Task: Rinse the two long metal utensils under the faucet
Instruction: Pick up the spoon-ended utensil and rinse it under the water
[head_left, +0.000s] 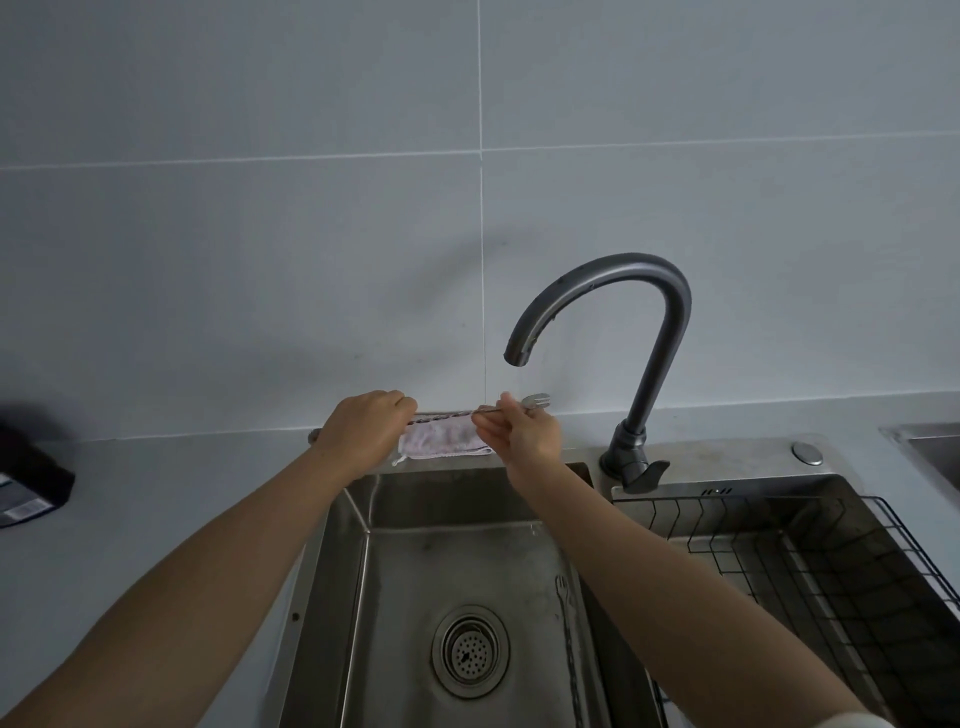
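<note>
I hold a long metal fork (535, 401) with a twisted handle level above the back rim of the sink (358, 551). My left hand (363, 428) grips its handle end and my right hand (524, 431) pinches it near the tines. The fork sits just below and left of the dark curved faucet (613, 291) spout; no water is visible. A second long metal fork (569, 634) lies in the basin, along its right side, tines pointing away from me. The drain (470, 649) is in the basin's middle.
A folded pinkish cloth (447, 441) lies on the sink's back ledge under my hands. A black wire rack (810, 561) fills the right basin. A dark package (31, 483) stands on the counter at left. The faucet lever (649, 473) points forward.
</note>
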